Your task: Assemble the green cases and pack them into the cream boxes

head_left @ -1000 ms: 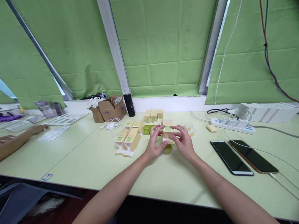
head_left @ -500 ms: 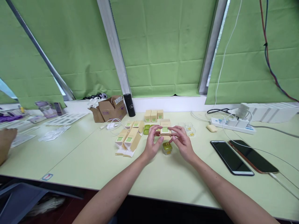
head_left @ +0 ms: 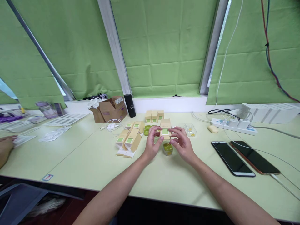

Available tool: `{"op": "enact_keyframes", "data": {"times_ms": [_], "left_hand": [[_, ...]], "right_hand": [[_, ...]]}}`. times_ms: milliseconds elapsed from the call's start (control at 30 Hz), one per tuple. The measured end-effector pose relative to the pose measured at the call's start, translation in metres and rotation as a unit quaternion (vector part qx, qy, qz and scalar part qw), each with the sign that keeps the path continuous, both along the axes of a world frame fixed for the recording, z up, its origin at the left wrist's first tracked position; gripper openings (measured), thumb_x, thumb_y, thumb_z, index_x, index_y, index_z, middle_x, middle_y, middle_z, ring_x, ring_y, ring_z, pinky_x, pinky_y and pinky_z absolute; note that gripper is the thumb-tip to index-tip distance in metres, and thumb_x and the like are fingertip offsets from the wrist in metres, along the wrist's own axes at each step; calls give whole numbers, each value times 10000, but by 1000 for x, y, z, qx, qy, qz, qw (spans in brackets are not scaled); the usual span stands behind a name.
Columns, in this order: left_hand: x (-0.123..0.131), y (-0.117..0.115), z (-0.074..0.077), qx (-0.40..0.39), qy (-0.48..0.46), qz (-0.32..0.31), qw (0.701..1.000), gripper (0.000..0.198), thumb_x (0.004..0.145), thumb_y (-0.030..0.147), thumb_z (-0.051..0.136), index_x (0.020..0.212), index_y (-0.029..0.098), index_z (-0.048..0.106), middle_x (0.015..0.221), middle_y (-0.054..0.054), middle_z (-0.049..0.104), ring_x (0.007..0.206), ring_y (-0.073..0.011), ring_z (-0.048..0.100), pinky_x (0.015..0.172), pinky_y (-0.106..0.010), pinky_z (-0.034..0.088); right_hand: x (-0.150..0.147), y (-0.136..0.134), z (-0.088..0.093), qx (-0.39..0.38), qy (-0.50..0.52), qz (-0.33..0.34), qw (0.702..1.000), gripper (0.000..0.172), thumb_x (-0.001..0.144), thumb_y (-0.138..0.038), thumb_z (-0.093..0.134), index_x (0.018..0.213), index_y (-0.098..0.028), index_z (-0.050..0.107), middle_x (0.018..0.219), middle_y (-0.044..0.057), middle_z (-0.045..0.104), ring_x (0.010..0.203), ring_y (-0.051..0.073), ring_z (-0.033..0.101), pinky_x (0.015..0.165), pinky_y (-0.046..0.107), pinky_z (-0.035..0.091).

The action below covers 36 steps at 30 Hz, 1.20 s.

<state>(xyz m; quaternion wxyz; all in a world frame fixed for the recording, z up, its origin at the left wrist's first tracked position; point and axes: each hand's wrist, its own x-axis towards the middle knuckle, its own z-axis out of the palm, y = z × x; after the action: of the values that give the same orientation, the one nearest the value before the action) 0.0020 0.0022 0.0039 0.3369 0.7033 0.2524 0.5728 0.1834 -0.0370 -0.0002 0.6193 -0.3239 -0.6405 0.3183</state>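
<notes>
Both my hands hold one small tan carton with a green square label [head_left: 165, 131] above the pale green table [head_left: 77, 156]. My left hand [head_left: 152, 144] pinches its left side and my right hand [head_left: 183, 144] pinches its right side. Just below the carton, between my hands, a small clear jar with green contents [head_left: 167, 149] stands on the table. To the left lie several flat tan cartons with green labels [head_left: 128, 139]. Behind, three upright tan cartons [head_left: 154, 116] stand in a row, with green trays [head_left: 147, 129] in front of them.
Two phones [head_left: 232, 158] lie at the right, one on a cable, near a white power strip [head_left: 234, 123]. A brown cardboard box [head_left: 109, 109] and black cylinder [head_left: 129, 105] stand at the back. Another person's hand [head_left: 6, 148] rests at the far left by plastic packets.
My hands turned the carton and lowered it slightly toward the jar, which now shows more fully. The other person's hand at the left drew back toward the table edge.
</notes>
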Motion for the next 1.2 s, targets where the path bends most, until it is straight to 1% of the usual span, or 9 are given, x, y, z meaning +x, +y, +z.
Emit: {"op": "enact_keyframes", "data": {"times_ms": [300, 600, 800, 900, 1067, 1200], "left_hand": [[0, -1, 3, 11, -3, 1, 1000, 335, 957, 430, 652, 1224, 236, 594, 1316, -105, 507, 1141, -239, 567, 989, -373, 467], [-2, 0, 1, 11, -1, 3, 1000, 333, 952, 437, 657, 1215, 247, 578, 1305, -98, 511, 1134, -238, 566, 990, -375, 464], [1, 0, 1, 23, 5, 24, 999, 347, 966, 481, 627, 1211, 240, 578, 1295, -108, 527, 1160, -250, 564, 990, -386, 475], [2, -2, 2, 29, 12, 26, 999, 352, 975, 489, 611, 1221, 240, 575, 1301, -111, 522, 1168, -249, 563, 999, -390, 475], [1, -3, 3, 28, 16, 12, 999, 382, 975, 506, 603, 1248, 241, 564, 1308, -115, 510, 1138, -248, 572, 1000, -402, 476], [0, -2, 2, 35, 18, -8, 999, 430, 940, 471, 667, 1289, 247, 553, 1333, -114, 495, 1133, -249, 573, 996, -407, 480]], "right_hand": [[-1, 1, -2, 18, -16, -16, 1000, 394, 945, -447, 696, 1323, -346, 652, 1317, 79, 429, 1054, 211, 674, 894, 396, 629], [-5, -2, 0, 32, -17, -22, 999, 384, 938, -407, 703, 1317, -364, 656, 1322, 73, 430, 1045, 203, 665, 918, 417, 641], [-3, -1, -1, 24, -27, -24, 999, 419, 931, -416, 706, 1341, -357, 642, 1336, 78, 425, 1043, 204, 663, 945, 439, 637], [-3, 1, -2, 24, -23, -29, 999, 410, 932, -416, 709, 1333, -357, 646, 1325, 75, 430, 1027, 200, 675, 944, 438, 635], [-4, 1, -1, 17, -11, -43, 999, 353, 946, -425, 696, 1290, -349, 669, 1310, 67, 448, 993, 184, 686, 935, 423, 629], [-4, 1, 0, 16, -8, -46, 999, 342, 953, -420, 691, 1286, -347, 672, 1297, 61, 448, 980, 172, 691, 929, 408, 624]]}}
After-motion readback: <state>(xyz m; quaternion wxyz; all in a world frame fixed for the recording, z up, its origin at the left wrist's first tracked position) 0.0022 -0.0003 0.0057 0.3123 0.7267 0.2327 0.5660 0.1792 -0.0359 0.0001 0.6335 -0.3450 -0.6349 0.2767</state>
